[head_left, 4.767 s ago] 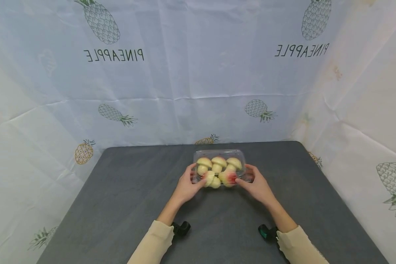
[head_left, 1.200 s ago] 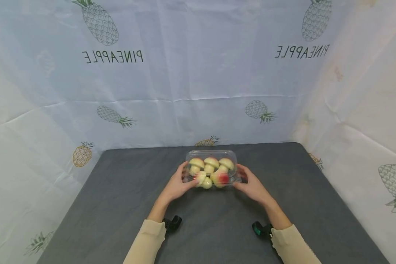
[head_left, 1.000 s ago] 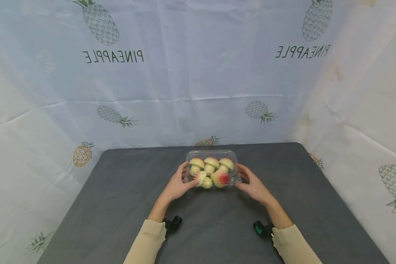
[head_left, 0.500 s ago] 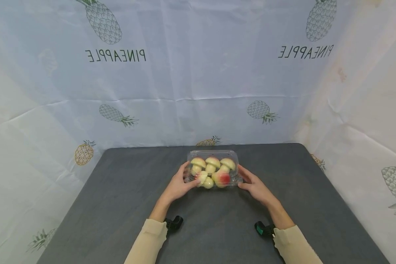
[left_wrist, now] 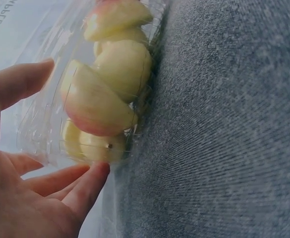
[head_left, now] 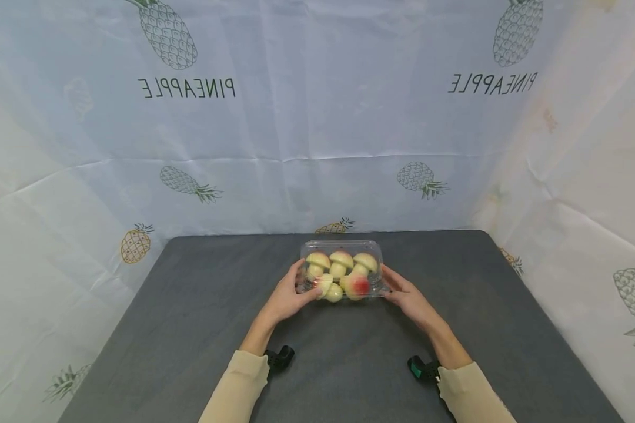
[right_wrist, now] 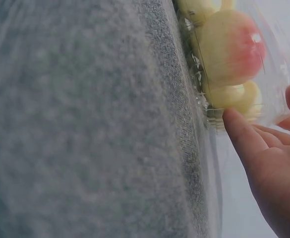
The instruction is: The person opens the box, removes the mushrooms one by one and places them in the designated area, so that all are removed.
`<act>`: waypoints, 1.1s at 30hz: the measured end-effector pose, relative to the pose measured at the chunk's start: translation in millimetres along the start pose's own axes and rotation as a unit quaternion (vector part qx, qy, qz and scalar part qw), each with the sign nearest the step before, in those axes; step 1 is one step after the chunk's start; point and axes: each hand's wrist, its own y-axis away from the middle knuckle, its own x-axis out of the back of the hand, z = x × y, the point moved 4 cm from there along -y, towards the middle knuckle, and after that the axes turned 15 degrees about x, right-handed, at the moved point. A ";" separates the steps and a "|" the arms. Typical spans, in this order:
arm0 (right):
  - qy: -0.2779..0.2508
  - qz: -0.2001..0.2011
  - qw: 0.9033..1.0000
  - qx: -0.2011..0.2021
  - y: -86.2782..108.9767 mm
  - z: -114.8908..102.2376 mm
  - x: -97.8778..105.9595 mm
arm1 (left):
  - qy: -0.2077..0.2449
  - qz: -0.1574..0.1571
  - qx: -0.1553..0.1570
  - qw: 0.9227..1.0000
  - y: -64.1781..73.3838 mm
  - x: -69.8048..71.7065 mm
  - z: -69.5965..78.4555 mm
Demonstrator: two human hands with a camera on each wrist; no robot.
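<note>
A clear plastic clamshell box [head_left: 341,244] sits near the back middle of the dark table, its lid shut over several mushroom-shaped, pale yellow pieces with pink-red patches [left_wrist: 95,101]. My left hand [head_left: 287,298] holds the box's left end, thumb over the near side and fingers around the end wall. At the opposite end, my right hand [head_left: 410,301] has its thumb by the near corner and its fingers against the side. In the right wrist view, fingertips [right_wrist: 234,124] touch the lower edge of the box [right_wrist: 278,54]. Whether the base fully touches the table is unclear.
The dark grey cloth-covered table [head_left: 201,352] reaches back to a white curtain [head_left: 307,129] printed with pineapples, which also hangs along both sides. A black wrist-worn device [head_left: 280,357] sits on the left wrist, another black device [head_left: 422,369] on the right.
Compared with the oldest frame, the box and both hands stand slightly further left. The right thumb has shifted outward from the near face to the corner. Over the last half second almost nothing moves.
</note>
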 end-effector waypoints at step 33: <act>0.211 0.002 0.973 0.092 4.0 -14.9 0.9 | 0.016 -0.010 0.016 1.000 -1.6 4.6 -4.1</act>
